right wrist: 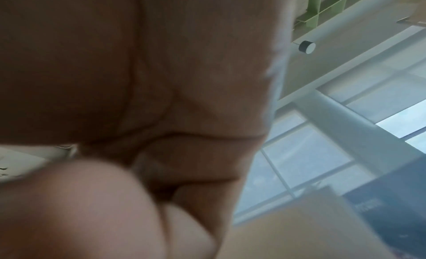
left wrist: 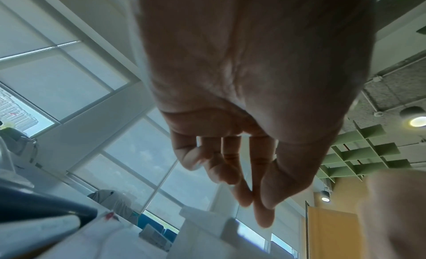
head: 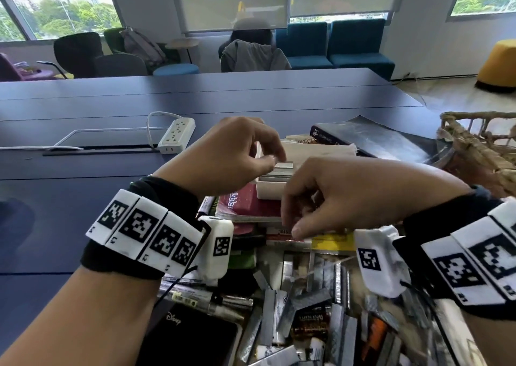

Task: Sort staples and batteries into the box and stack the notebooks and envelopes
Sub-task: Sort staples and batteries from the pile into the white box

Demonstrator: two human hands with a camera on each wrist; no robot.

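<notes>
A small white box [head: 269, 191] rests on a red notebook [head: 251, 206], with silver staple strips [head: 282, 167] lying inside it. My left hand [head: 275, 156] hovers over the box's left side. In the left wrist view its fingers [left wrist: 258, 204] point down, thumb against forefinger, with nothing visible between them, above the box [left wrist: 202, 232]. My right hand [head: 293, 226] curls down in front of the box, thumb on a yellow-and-red packet [head: 332, 241]. The blurred right wrist view hides whether it holds anything. Loose staple strips and batteries [head: 315, 310] are heaped below my wrists.
A dark notebook [head: 332, 138] lies behind the box and a black notebook [head: 190, 335] at the near left, beside markers [head: 195, 298]. A wicker basket [head: 480, 153] stands at the right. A white power strip [head: 176, 135] lies on the blue table [head: 69, 198].
</notes>
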